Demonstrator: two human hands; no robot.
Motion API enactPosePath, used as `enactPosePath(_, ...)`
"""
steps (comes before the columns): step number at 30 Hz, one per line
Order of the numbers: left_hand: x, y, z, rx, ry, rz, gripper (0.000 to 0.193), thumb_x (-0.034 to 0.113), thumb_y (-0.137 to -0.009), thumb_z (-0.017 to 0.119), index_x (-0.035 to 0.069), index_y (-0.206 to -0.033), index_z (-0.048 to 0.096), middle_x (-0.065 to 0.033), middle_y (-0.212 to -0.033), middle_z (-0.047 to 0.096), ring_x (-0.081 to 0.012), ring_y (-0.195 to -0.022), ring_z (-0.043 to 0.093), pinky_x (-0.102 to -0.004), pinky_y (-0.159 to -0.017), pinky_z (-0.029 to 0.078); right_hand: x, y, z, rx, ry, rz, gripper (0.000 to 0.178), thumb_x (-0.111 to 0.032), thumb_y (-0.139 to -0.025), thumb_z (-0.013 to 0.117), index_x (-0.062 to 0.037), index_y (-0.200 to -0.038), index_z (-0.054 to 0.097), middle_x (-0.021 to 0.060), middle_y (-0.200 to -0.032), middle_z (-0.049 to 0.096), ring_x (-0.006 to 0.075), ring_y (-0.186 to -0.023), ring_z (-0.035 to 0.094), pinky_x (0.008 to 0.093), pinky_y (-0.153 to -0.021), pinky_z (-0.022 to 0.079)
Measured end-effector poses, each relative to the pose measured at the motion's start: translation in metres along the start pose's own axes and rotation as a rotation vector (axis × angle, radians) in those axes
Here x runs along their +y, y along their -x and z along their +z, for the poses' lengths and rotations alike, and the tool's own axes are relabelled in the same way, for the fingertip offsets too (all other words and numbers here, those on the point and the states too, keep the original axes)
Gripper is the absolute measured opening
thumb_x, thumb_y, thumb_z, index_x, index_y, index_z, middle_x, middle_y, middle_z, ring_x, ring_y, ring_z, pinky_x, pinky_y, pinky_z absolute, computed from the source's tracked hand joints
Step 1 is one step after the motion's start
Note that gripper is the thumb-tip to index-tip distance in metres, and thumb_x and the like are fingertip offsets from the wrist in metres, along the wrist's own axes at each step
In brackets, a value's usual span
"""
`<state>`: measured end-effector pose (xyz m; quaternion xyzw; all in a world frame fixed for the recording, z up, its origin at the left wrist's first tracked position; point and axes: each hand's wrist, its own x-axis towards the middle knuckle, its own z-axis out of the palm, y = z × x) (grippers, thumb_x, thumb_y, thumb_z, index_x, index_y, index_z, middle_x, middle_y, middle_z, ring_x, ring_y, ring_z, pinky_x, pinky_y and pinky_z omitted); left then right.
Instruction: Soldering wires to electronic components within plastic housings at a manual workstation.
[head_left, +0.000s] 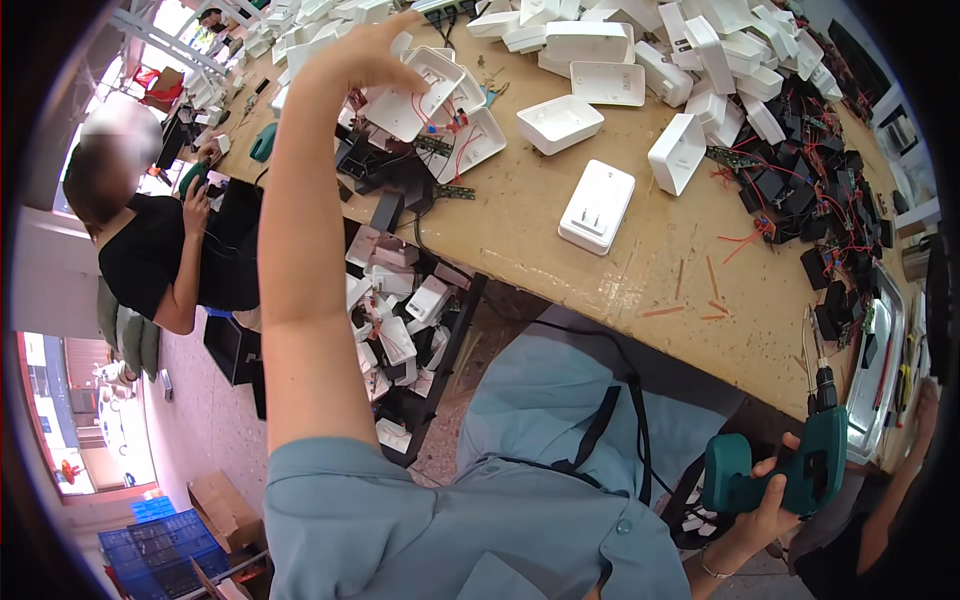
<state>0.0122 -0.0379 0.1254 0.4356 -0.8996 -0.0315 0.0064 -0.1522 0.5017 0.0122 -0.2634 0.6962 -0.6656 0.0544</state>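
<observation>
My left arm reaches far across the table, and my left hand (365,60) is over the white plastic housings at the far left, thumb and fingers apart. Close to its thumb lies an opened white housing (405,112) with red wires and small parts inside. My right hand (768,508) is wrapped round the handle of a green cordless screwdriver (822,460), low at the right by the table's near edge. Its black chuck and thin bit point away from me, toward the table. A closed white plug adapter (597,207) with metal prongs lies mid-table, apart from both hands.
White housings (590,45) heap along the back. Black parts with red wires (790,190) pile at the right, near a metal tray (875,350). Below the table's left side, a black bin (440,385) holds white pieces. A co-worker (150,240) sits at the left.
</observation>
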Motion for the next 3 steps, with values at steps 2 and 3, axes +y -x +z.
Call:
enactPosePath(2,0.01,-0.017,-0.002,-0.16,-0.046,0.029,0.089,0.034,-0.058,0.073,0.021,-0.136,0.031,-0.0177,-0.128,0.044,-0.0316,-0.113,0.047,-0.0365,-0.093,0.04,-0.003,0.002,0.001,0.039,0.035,0.029,0.049,-0.02,-0.083,0.061,0.0074,-0.118,0.04,0.0187,-0.108,0.053,0.0119,-0.067,0.053,0.0226,-0.058,0.044)
enactPosePath(3,0.01,-0.024,-0.007,-0.311,-0.116,0.031,0.09,0.034,-0.059,0.074,0.022,-0.137,0.03,-0.0148,-0.131,0.042,-0.0307,-0.117,0.044,-0.0369,-0.094,0.039,-0.003,0.001,0.0,0.031,0.03,0.029,0.049,-0.02,-0.083,0.061,0.0074,-0.118,0.04,0.0187,-0.108,0.053,0.0119,-0.067,0.053,0.0226,-0.058,0.044)
